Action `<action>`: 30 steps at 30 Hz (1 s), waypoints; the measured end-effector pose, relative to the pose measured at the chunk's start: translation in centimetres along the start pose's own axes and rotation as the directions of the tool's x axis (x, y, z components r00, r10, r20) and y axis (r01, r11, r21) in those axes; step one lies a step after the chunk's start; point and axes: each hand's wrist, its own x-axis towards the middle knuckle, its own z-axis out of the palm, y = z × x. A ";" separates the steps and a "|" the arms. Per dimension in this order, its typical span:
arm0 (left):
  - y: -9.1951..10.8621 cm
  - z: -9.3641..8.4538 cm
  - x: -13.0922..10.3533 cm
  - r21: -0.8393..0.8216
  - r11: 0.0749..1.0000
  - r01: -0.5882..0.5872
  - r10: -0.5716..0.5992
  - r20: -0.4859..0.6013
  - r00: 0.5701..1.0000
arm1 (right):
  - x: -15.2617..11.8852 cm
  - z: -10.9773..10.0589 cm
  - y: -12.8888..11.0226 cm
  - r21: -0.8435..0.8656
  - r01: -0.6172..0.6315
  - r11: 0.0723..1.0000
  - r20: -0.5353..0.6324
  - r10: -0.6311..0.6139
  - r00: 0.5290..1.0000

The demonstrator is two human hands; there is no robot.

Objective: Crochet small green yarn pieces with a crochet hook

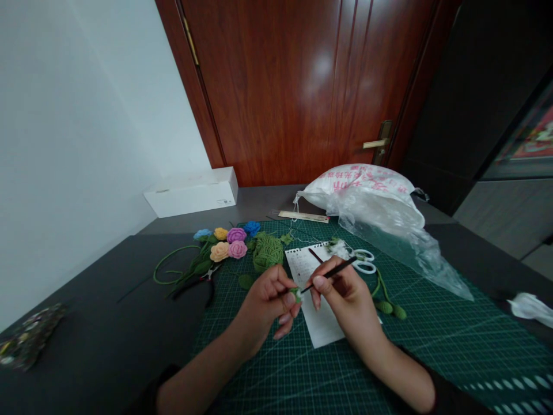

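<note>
Pinched between the thumb and fingers of my left hand [274,302] is a small green crocheted piece [296,294] with a bit of white at its open end. My right hand [343,294] grips a slim black stick-like tool [334,269] like a pen; its tip touches the white part. Whether the tool is a hook or tweezers I cannot tell. Below both hands lies a sheet of notepaper [322,323] with handwriting. Just beyond my left hand sits a ball of green yarn [266,252]. White-handled scissors [363,262] and white fluff [339,249] lie past my right hand.
A green cutting mat [268,369] covers the middle of the dark table. Crocheted flowers [237,249] and black-handled pliers [209,279] lie left. Green crocheted buds [391,308] lie right. A white box [194,193], wooden ruler [305,217] and large plastic bag [371,193] are at the back.
</note>
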 end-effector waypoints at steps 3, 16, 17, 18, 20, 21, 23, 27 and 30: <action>-0.2 0.0 -0.2 0.000 0.999 0.033 -0.033 0.023 0.999 | 0.0 -0.1 0.2 0.027 -0.090 0.996 0.080 0.088 0.993; 0.2 -0.2 0.3 -0.017 0.997 0.073 -0.073 -0.011 0.997 | -0.4 -0.4 0.0 -0.181 0.204 0.962 0.043 -0.199 0.979; 0.2 -0.2 0.3 -0.023 0.998 0.066 -0.067 -0.011 0.998 | -0.3 -0.7 -0.2 -0.194 0.189 0.963 0.014 -0.190 0.982; 0.2 -0.3 0.3 -0.026 0.998 0.058 -0.058 -0.013 0.998 | -0.2 -0.9 -0.4 -0.203 0.185 0.962 -0.005 -0.190 0.982; 0.3 -0.4 0.3 -0.027 0.999 0.046 -0.047 -0.022 0.999 | -0.2 -1.1 -0.7 -0.209 0.198 0.958 -0.005 -0.204 0.979; 0.3 -0.5 0.3 -0.028 0.999 0.044 -0.045 -0.026 0.999 | -0.3 -1.1 -0.7 -0.203 0.213 0.956 0.010 -0.215 0.976; 0.2 -0.6 0.2 -0.030 0.999 0.046 -0.046 -0.029 0.998 | -0.5 -1.0 -0.6 -0.184 0.246 0.952 0.047 -0.241 0.969; 0.2 -0.5 0.1 -0.041 0.997 0.058 -0.059 -0.007 0.998 | -0.6 -0.6 -0.2 -0.160 0.292 0.943 0.061 -0.285 0.956; 0.2 -0.4 0.2 -0.048 0.997 0.066 -0.066 0.012 0.998 | -0.6 -0.4 0.0 -0.134 0.274 0.953 0.045 -0.270 0.962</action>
